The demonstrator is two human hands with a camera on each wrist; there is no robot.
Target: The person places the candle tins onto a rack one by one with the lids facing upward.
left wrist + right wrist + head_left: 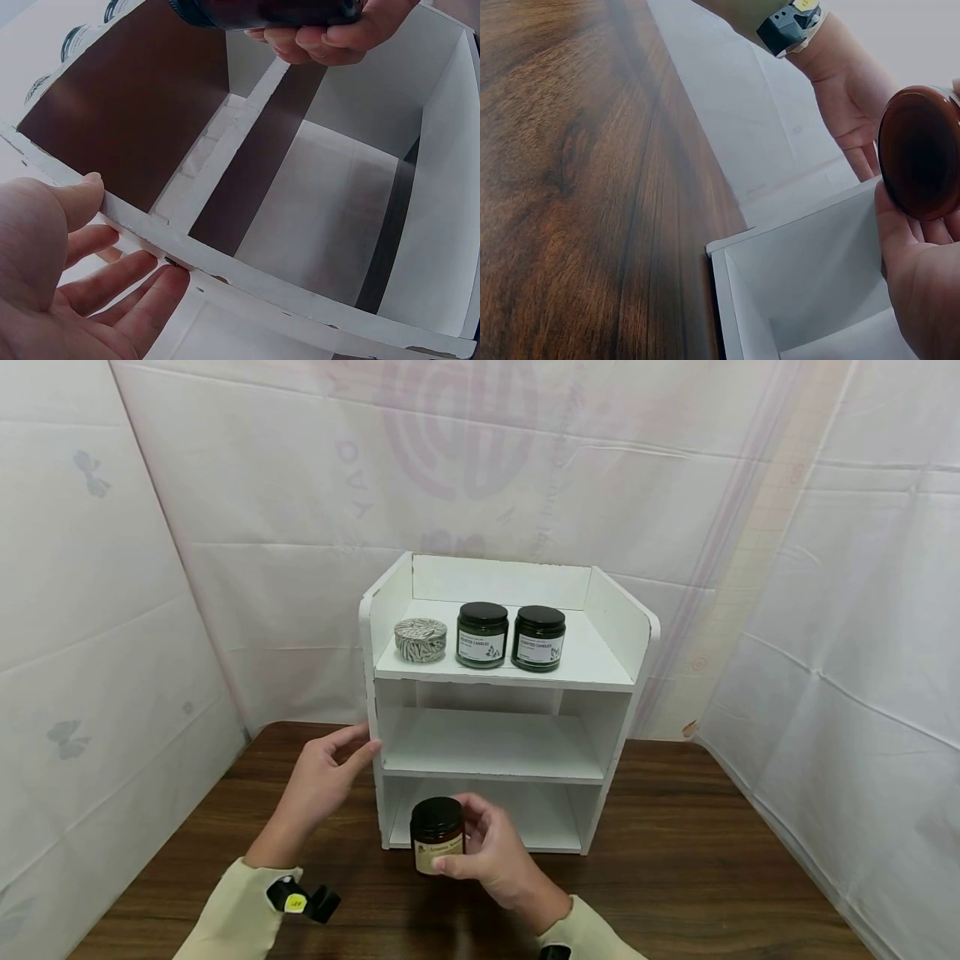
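My right hand [498, 856] grips a brown glass candle jar [437, 835] with a black lid and a cream label. The jar is upright in front of the bottom compartment of a white three-tier shelf [495, 743]. In the right wrist view its round amber base [921, 154] faces the camera, fingers around its side. My left hand [321, 781] is at the shelf's left side panel. The left wrist view has the thumb [81, 201] at the panel's front edge and the loosely extended fingers along its outer face.
On the top tier stand two dark green scented-candle jars, a left one [482, 637] and a right one [538, 640], beside a round patterned tin [421, 640]. The shelf stands on a dark wooden table [705, 852]. White cloth [285, 585] hangs behind and along both sides.
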